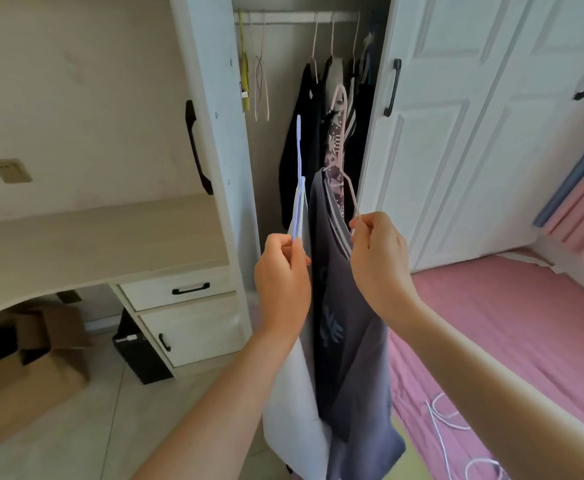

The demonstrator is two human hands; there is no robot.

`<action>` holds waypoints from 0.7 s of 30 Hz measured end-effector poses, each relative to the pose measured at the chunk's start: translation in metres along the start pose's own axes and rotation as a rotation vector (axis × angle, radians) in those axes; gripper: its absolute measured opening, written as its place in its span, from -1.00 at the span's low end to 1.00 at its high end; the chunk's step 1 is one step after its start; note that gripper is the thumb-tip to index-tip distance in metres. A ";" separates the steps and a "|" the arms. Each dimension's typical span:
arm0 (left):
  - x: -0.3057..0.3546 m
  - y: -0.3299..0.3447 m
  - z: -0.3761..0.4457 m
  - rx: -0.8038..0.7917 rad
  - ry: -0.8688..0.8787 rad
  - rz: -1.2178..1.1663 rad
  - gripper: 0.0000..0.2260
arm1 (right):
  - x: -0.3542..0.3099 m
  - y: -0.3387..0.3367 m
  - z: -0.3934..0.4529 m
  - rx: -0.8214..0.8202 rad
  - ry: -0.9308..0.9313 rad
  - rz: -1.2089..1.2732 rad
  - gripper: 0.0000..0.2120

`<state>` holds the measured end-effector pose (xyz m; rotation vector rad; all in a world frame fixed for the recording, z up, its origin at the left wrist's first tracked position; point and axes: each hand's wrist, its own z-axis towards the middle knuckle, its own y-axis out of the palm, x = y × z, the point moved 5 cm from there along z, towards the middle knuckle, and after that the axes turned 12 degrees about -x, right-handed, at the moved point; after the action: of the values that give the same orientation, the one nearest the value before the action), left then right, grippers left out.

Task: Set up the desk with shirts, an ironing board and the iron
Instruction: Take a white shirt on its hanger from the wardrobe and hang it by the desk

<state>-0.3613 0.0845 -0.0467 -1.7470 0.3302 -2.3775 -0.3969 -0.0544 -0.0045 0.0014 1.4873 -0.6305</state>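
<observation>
My left hand (280, 271) grips the end of a lilac hanger (299, 150) that carries a white shirt (292, 403). My right hand (377, 258) pinches the end of a pink hanger (344, 147) that carries a grey-blue printed shirt (349, 341). Both shirts hang side by side in front of the open wardrobe (283, 98), the white one on the left. The light wooden desk (93, 237) stands to the left with a bare top. No ironing board or iron is in view.
Dark clothes (304, 126) and empty hangers (261, 84) hang on the wardrobe rail. The wardrobe door (211, 116) stands open beside the desk drawers (179, 289). Cardboard boxes (34, 368) sit under the desk. A pink bed (508, 341) with a white cable (443, 431) lies to the right.
</observation>
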 end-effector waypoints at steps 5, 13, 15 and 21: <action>-0.005 -0.018 -0.034 -0.014 -0.019 0.003 -0.84 | 0.003 0.010 -0.039 -0.026 0.017 0.012 -0.80; -0.002 -0.045 -0.094 -0.019 0.017 -0.077 -0.86 | -0.010 0.027 -0.099 0.005 -0.031 -0.075 -0.83; -0.004 -0.057 -0.108 -0.018 0.031 -0.077 -0.86 | -0.014 0.031 -0.116 0.022 -0.038 -0.077 -0.83; -0.010 -0.108 -0.159 -0.034 0.049 -0.078 -0.86 | -0.026 0.054 -0.182 0.021 -0.022 -0.086 -0.87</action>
<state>-0.5113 0.2030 -0.0714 -1.7493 0.3167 -2.4859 -0.5419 0.0702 -0.0214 -0.0531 1.4659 -0.7133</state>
